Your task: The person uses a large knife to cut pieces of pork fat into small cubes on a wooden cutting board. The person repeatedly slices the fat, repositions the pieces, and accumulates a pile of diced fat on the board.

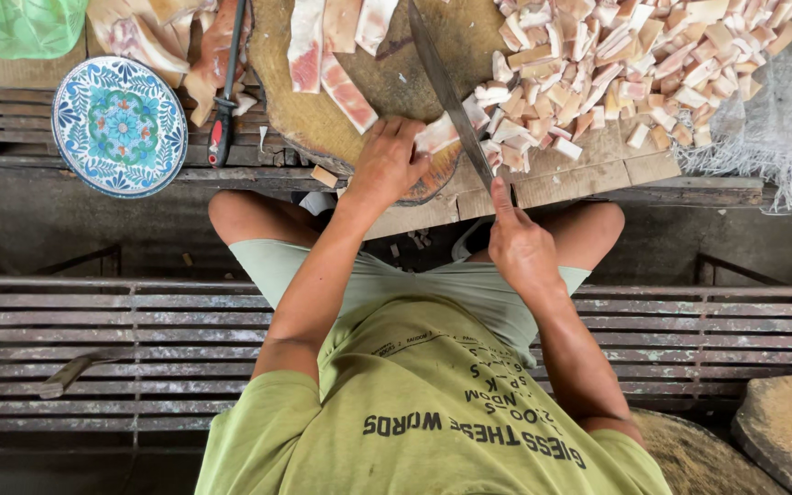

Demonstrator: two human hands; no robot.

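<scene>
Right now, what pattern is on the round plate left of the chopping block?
Blue and white floral plate, green centre; head view.

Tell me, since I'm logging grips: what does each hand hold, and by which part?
The right hand grips the long knife by its handle end, forefinger along the blade. The left hand presses a strip of pork belly at its near end.

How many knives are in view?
2. The long knife in the right hand lies across the round board; a red-handled knife lies beside the plate.
</scene>
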